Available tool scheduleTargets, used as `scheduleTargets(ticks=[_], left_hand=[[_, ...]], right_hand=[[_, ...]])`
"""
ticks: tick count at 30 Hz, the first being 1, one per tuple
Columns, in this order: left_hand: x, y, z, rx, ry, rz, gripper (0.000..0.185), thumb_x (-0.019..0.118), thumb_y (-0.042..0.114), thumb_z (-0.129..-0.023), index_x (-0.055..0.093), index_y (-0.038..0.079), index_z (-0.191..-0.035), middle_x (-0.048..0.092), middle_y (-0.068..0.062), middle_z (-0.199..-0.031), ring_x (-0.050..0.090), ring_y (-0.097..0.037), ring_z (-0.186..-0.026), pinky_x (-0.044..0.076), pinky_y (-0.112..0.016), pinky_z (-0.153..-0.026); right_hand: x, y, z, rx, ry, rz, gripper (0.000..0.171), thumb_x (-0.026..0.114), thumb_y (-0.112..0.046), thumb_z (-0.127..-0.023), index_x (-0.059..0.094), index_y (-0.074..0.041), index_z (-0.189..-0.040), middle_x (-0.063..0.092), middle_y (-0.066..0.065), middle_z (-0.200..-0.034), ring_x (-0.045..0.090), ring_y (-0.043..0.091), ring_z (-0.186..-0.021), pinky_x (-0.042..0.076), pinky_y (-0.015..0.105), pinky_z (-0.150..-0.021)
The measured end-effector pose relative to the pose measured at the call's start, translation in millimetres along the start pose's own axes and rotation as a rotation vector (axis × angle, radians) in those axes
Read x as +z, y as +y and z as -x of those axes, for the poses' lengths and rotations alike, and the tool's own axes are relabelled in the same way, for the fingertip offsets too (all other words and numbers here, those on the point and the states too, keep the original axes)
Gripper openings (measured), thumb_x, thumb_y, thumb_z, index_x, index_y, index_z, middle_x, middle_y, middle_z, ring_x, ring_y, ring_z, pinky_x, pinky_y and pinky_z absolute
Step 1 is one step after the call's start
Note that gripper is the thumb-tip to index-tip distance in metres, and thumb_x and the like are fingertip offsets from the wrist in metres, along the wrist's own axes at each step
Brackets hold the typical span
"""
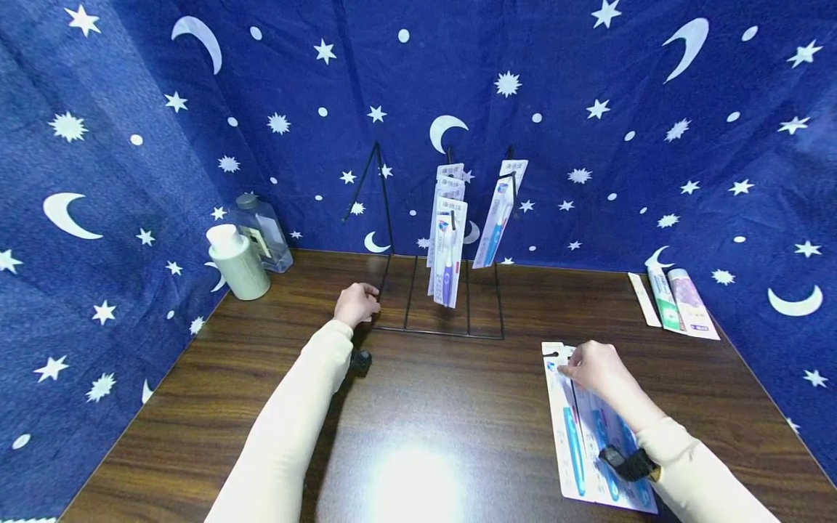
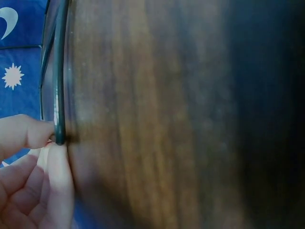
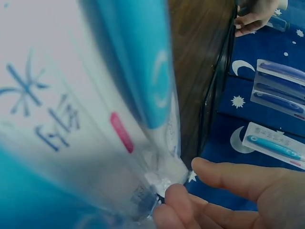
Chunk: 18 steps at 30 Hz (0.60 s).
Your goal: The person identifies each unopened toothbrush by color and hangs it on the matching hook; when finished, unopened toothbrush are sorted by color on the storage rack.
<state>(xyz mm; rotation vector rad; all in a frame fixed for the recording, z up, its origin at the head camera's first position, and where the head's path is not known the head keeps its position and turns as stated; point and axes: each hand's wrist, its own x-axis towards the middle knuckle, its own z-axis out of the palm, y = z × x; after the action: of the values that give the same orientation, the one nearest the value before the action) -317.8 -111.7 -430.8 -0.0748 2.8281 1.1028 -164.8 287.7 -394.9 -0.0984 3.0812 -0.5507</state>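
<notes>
My left hand (image 1: 357, 303) is at the front left corner of a black wire display rack (image 1: 438, 333). Thumb and finger pinch the end of its wire in the left wrist view. My right hand (image 1: 593, 363) is over several packaged toothbrushes (image 1: 570, 443) with blue handles, lying side by side on the table. In the right wrist view its fingertips (image 3: 177, 202) touch the end of a pack, and the thumb stands apart from it. Purple toothbrush packs (image 1: 450, 254) hang on the rack's middle hook. A blue toothbrush pack (image 1: 500, 214) hangs on its right hook.
A pale green bottle with a white cap (image 1: 238, 265) and a clear grey bottle (image 1: 264, 236) stand at the back left. Toothpaste tubes (image 1: 692, 305) and a narrow white strip (image 1: 644, 299) lie at the back right. A star-patterned blue cloth (image 1: 314, 94) surrounds the wooden table (image 1: 458, 385).
</notes>
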Motion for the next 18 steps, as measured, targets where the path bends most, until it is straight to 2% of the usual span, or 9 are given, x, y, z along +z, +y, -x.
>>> scheduleTargets(ticks=[10,18], left_hand=[[0.0,-1.5,0.7,0.003,0.001,0.028,0.032,0.063,0.003,-0.078,0.067,0.003,-0.109,0.07,-0.011,-0.097,0.065,-0.011,-0.058,0.056,-0.023,-0.057],[0.8,-0.9,-0.7,-0.001,0.002,0.032,0.031,0.064,0.003,-0.077,0.068,0.004,-0.108,0.07,-0.01,-0.096,0.064,-0.009,-0.057,0.056,-0.022,-0.056]], right_hand=[[9,-3,4,0.0,0.004,-0.019,0.036,0.073,-0.012,-0.077,0.058,-0.007,-0.044,0.046,-0.006,-0.035,0.043,0.006,-0.035,0.035,0.025,-0.038],[11,-2,3,0.022,-0.012,-0.025,0.029,0.071,-0.014,-0.078,0.063,-0.006,-0.052,0.05,-0.004,-0.038,0.046,0.006,-0.035,0.037,0.025,-0.039]])
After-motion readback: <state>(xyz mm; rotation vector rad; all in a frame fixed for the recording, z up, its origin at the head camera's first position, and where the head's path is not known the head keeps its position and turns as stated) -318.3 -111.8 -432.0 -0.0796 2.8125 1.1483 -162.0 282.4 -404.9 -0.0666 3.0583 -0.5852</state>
